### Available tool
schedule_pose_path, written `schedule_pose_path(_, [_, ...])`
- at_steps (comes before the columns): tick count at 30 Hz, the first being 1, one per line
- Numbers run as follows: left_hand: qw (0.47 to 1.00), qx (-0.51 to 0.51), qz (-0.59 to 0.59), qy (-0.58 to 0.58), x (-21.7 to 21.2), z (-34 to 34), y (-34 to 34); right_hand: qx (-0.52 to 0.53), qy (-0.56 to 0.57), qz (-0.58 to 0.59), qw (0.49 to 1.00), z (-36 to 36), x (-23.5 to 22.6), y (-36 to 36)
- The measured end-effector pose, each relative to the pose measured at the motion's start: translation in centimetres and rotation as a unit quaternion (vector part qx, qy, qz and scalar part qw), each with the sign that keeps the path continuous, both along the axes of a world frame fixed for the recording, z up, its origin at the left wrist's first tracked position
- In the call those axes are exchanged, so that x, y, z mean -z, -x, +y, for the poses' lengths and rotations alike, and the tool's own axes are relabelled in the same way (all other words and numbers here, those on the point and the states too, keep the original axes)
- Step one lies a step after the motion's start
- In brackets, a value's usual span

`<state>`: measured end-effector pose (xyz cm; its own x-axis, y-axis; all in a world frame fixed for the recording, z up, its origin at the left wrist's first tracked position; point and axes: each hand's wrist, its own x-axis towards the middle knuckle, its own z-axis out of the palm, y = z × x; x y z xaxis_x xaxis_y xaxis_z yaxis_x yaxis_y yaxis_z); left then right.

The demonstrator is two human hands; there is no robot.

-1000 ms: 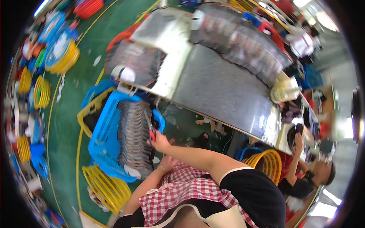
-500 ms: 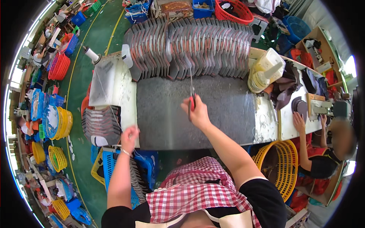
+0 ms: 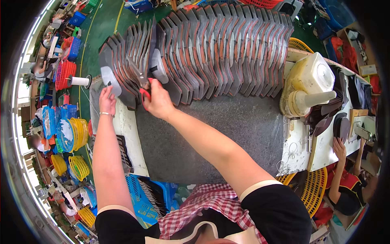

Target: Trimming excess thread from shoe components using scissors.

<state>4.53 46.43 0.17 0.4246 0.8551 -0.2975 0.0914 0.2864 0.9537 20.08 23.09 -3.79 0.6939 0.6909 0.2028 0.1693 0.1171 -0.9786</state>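
A long row of dark grey, shoe-sole-shaped pieces (image 3: 219,53) stands on edge along the far side of a grey work table (image 3: 227,138). My right hand (image 3: 158,101) grips red-handled scissors (image 3: 143,87), whose blades reach up among the pieces at the left end of the row. My left hand (image 3: 107,99) holds the lower edge of one leftmost piece (image 3: 110,77), fingers pinched on it. Both forearms come up from the lower edge.
A yellowish plastic jug (image 3: 308,85) lies on the table's right end. A blue crate (image 3: 142,199) with more dark pieces stands below the table at left. Another person (image 3: 345,183) works at the right. Coloured baskets (image 3: 69,134) line the green floor at left.
My view has swung to the left end of the row. My right hand with the scissors moved left into the pieces. My left hand rose from the table's near edge to grasp a piece.
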Motion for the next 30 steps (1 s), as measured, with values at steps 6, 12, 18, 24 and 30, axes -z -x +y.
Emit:
schedule_pose_path(6, [0.999, 0.013, 0.032, -0.007, -6.9, -5.3, 8.4, -0.193, -0.078, 0.107, 0.972, -0.8, -8.0, 1.1])
schedule_pose_path(12, [0.970, -0.148, -0.056, 0.183, -15.8, -28.9, 19.9, -0.231, -0.060, 0.580, 0.779, -18.2, -10.0, 0.9])
schedule_pose_path(18, [0.843, 0.357, 0.108, 0.388, -5.2, -45.3, 16.5, -0.088, 0.210, 0.222, 0.948, -34.6, 1.2, -4.0])
schedule_pose_path(24, [0.846, 0.467, 0.088, 0.240, 4.9, -51.9, 10.4, 0.270, 0.300, 0.032, 0.915, -46.4, -0.7, 0.7])
schedule_pose_path(30, [0.833, 0.473, 0.118, -0.261, -4.9, -41.7, 5.9, 0.257, 0.261, 0.137, 0.920, -50.0, 1.5, 11.1])
